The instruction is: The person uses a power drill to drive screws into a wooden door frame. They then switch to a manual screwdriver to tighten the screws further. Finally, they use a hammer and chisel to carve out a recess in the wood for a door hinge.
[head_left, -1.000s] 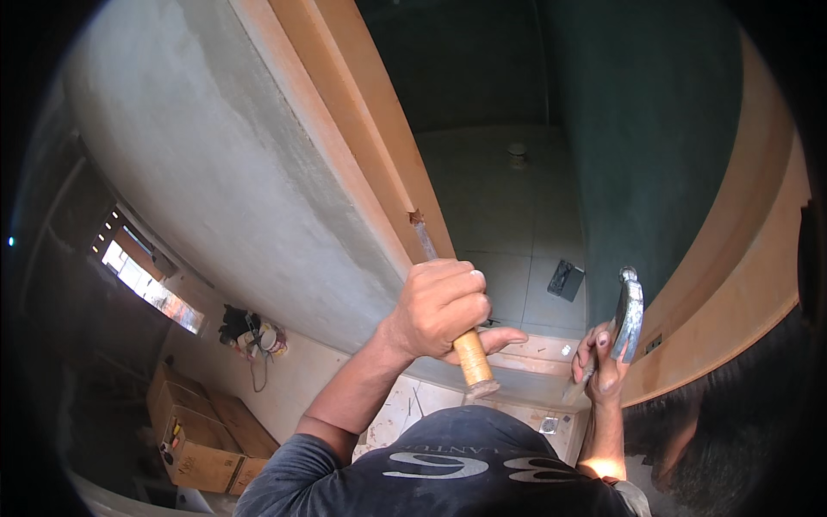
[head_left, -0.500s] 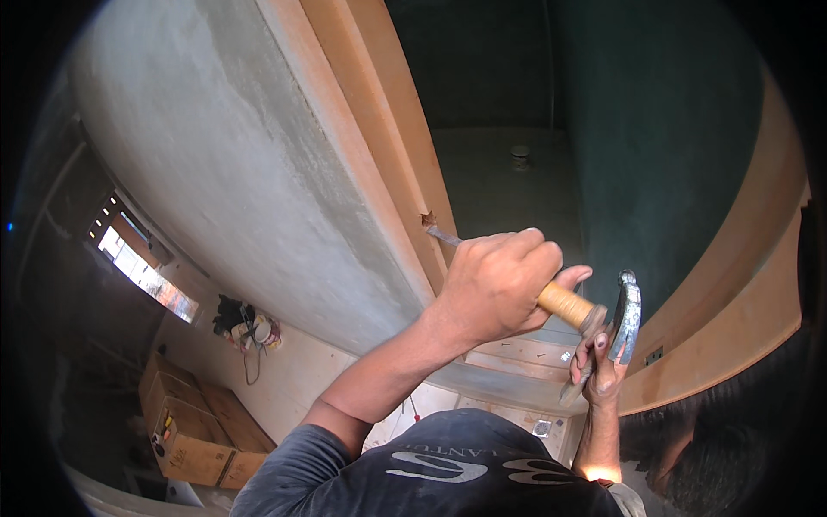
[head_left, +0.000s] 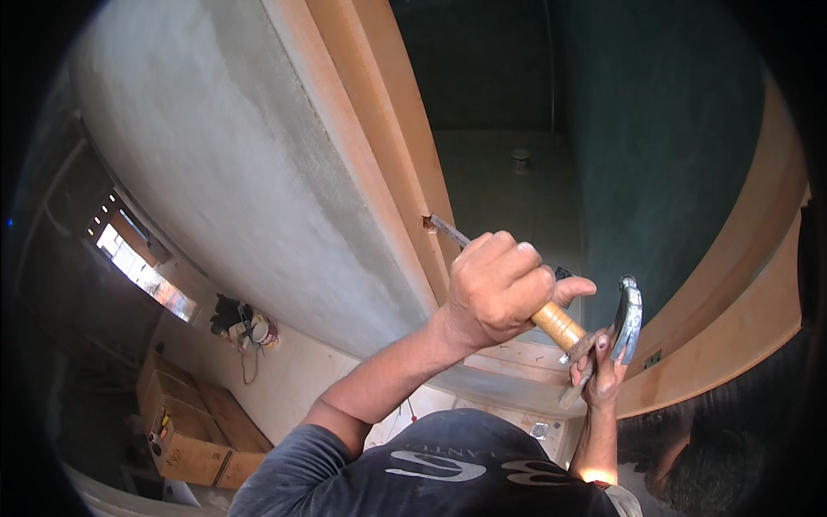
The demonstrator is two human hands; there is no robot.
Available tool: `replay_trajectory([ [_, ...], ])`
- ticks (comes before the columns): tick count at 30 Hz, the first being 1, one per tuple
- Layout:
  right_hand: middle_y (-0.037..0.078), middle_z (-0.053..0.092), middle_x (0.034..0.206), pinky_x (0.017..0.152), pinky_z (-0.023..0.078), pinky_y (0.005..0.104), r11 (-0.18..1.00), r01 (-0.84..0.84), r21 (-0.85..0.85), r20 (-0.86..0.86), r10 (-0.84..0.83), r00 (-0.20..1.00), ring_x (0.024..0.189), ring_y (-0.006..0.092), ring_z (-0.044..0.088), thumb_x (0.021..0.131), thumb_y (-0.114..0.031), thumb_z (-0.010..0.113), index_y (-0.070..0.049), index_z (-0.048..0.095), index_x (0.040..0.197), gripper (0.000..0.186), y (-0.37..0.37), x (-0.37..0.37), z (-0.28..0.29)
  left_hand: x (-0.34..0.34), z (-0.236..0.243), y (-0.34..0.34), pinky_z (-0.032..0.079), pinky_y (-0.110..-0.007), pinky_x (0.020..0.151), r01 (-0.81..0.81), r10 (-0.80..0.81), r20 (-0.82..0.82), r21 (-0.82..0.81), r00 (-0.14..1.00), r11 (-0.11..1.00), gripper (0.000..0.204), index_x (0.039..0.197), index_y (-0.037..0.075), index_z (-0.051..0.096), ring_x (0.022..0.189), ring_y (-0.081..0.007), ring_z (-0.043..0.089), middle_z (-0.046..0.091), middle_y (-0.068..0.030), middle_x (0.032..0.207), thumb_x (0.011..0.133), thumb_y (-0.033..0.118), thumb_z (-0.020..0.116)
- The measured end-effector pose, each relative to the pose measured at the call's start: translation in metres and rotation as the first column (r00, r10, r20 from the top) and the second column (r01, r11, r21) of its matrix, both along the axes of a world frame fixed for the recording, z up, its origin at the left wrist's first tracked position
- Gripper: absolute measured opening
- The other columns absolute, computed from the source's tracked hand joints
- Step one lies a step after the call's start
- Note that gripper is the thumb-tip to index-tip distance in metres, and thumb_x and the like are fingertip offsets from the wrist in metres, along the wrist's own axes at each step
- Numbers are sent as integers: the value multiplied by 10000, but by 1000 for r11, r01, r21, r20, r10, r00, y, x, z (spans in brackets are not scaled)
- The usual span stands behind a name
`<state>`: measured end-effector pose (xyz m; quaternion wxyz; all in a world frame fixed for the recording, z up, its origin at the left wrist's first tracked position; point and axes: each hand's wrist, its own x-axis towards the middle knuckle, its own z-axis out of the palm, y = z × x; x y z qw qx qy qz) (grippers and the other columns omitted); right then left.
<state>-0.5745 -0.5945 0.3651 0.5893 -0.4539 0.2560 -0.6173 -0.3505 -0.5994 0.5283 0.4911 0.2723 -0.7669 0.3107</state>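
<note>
My left hand [head_left: 500, 291] is closed around a chisel [head_left: 558, 326] with a yellowish wooden handle, the thumb standing out to the right. The chisel slants up and left, its metal blade reaching a small rough notch [head_left: 427, 224] cut in the orange-brown door frame [head_left: 392, 121]. Below the butt of that handle, my right hand [head_left: 605, 379] grips a claw hammer [head_left: 631, 323]. The shiny steel hammer head stands just right of the chisel's end. Fingers cover part of the hammer's handle.
A grey plastered wall [head_left: 224, 164] borders the frame on the left. Beyond the doorway is a dark green room with a small pale cylinder [head_left: 519, 159] on its floor. Cardboard boxes [head_left: 194, 431] and a bucket [head_left: 263, 331] stand lower left. Another frame side [head_left: 732, 370] curves along the right.
The chisel blade has shifted to the upper edge of the notch and tilts more steeply. My left hand has moved slightly left and down; my right hand has hardly moved.
</note>
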Motion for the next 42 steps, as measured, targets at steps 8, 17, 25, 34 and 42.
replay_trajectory([
  [8, 107, 518, 662, 409, 409, 283, 1000, 12, -22, -7, -12, 1000, 481, 169, 509, 1032, -336, 641, -29, 499, 931, 353, -3, -2, -8, 4, -32, -6, 365, -328, 661, -31, 31, 11, -6, 999, 1000, 493, 655, 157, 510, 674, -165, 499, 553, 5, 729, 699, 439, 912],
  [17, 105, 515, 647, 407, 405, 294, 1000, 7, 18, -67, -6, 998, 462, 177, 512, 1032, -390, 624, -26, 498, 923, 400, -3, -7, -19, 17, -52, -15, 286, -340, 616, -101, 98, 63, 38, 993, 994, 557, 594, 162, 415, 557, -165, 398, 370, 27, 600, 712, 368, 919],
  [25, 110, 529, 648, 402, 395, 298, 996, 17, 93, -42, -13, 999, 440, 188, 521, 1042, -339, 606, -15, 551, 971, 336, -4, -11, -25, 22, -11, -15, 294, -365, 501, -93, 75, 129, 146, 989, 985, 540, 619, 121, 431, 511, -195, 389, 379, -31, 596, 764, 265, 930],
  [34, 119, 541, 660, 406, 404, 294, 998, -20, 53, 11, 20, 1000, 433, 173, 507, 1050, -217, 608, -33, 564, 1055, 189, -8, -18, -58, 11, 3, 29, 389, -329, 468, -4, 78, -116, 533, 990, 846, 371, 653, 77, 582, 499, -177, 526, 537, -43, 584, 806, 155, 912],
  [42, 39, 655, 742, 533, 512, 305, 924, -336, -183, -247, 287, 926, 580, 153, 634, 878, -189, 821, -49, 611, 964, 267, 6, 22, -77, 44, -91, 52, 512, -336, 657, 174, -147, -146, 964, 978, 200, 363, 1010, 13, 748, 753, -203, 671, 704, -116, 879, 733, 165, 928],
])
